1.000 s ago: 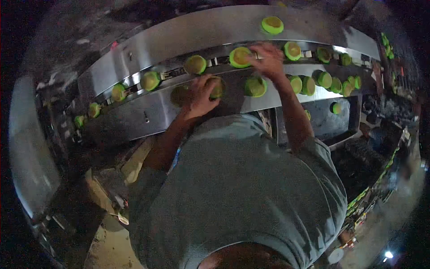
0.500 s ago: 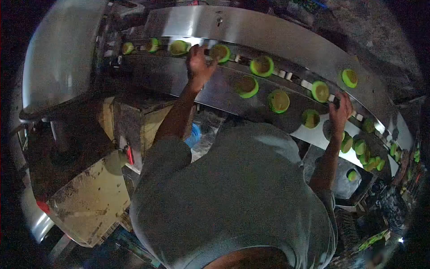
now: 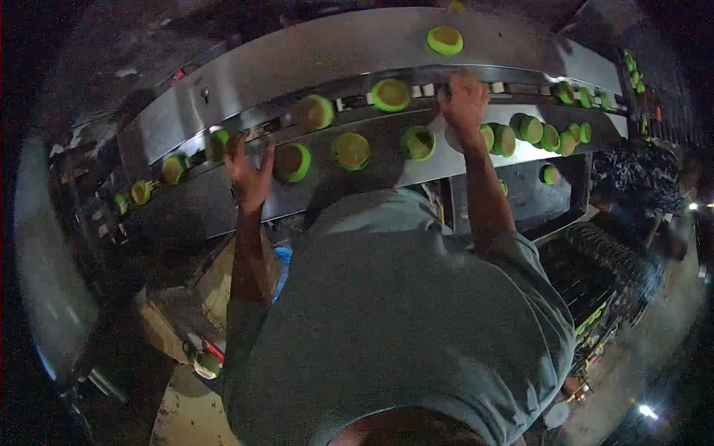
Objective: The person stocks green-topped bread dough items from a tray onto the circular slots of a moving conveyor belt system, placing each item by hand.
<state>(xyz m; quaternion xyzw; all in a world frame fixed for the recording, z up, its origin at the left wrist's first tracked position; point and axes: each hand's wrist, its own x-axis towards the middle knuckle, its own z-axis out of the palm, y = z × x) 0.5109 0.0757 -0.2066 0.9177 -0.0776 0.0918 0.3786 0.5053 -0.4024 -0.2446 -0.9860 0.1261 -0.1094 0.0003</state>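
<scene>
My left hand [image 3: 251, 177] is raised over the near edge of a conveyor slot, thumb and fingers spread and nothing between them. Its fingertips are close to a green-sided round piece with a tan face [image 3: 218, 146] on the slot. Right of my thumb, another round piece [image 3: 293, 163] lies on the near metal ledge. My right hand [image 3: 466, 106] reaches over the slot farther right, fingers stretched and slightly bent, no piece visible in it. Between my hands, two round pieces [image 3: 392, 95] sit on the slot; the nearest to my right hand is on its left.
The metal ledge [image 3: 387, 160] carries more round pieces, with a row [image 3: 532, 129] bunched right of my right forearm. One piece [image 3: 445, 40] rests on the far metal plate. A dark tray [image 3: 547, 197] stands below the ledge at right. A lidded-looking metal housing [image 3: 52, 260] is at left.
The view has turned to the right. Pieces on the slot have travelled left past those on the ledge; one formerly right of my left hand is now left of it. Both hands remain over the slot.
</scene>
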